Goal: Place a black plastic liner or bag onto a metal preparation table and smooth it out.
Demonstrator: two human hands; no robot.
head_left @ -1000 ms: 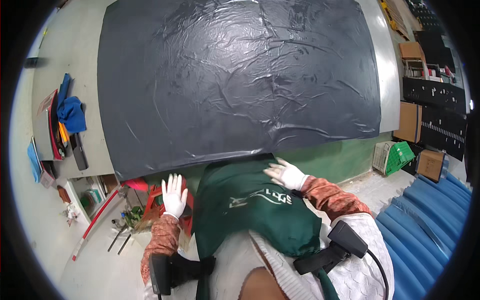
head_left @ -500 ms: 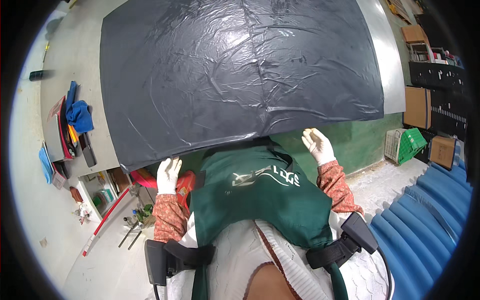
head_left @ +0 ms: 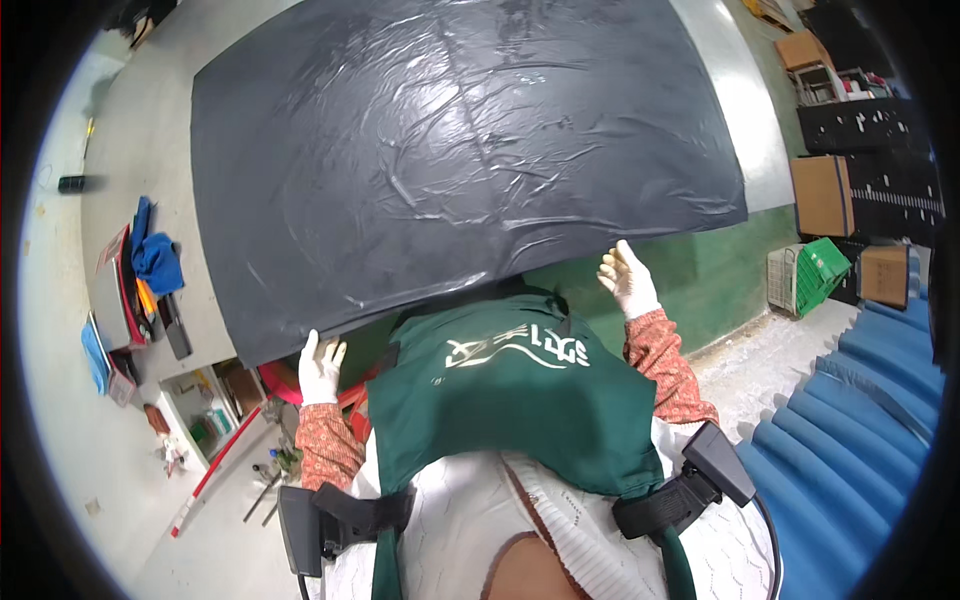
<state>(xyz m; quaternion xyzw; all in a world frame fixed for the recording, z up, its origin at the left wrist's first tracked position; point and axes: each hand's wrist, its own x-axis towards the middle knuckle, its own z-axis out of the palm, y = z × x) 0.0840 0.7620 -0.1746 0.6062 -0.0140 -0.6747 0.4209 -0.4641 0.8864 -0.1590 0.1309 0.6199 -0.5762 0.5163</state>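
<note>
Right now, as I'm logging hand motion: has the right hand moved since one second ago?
Yes: the right hand has moved rightward, closer to the green crate beyond it.

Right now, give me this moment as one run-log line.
left hand: at near edge of black sheet, contact unclear | right hand: same edge, contact unclear | black sheet: wrinkled, spread over table

The right hand [head_left: 630, 287] has moved from apron [head_left: 520, 410] to sheet [head_left: 470, 150].

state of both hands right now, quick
Left hand: partly curled at the black sheet's edge; grip unclear.
Right hand: partly curled near that edge; grip unclear.
</note>
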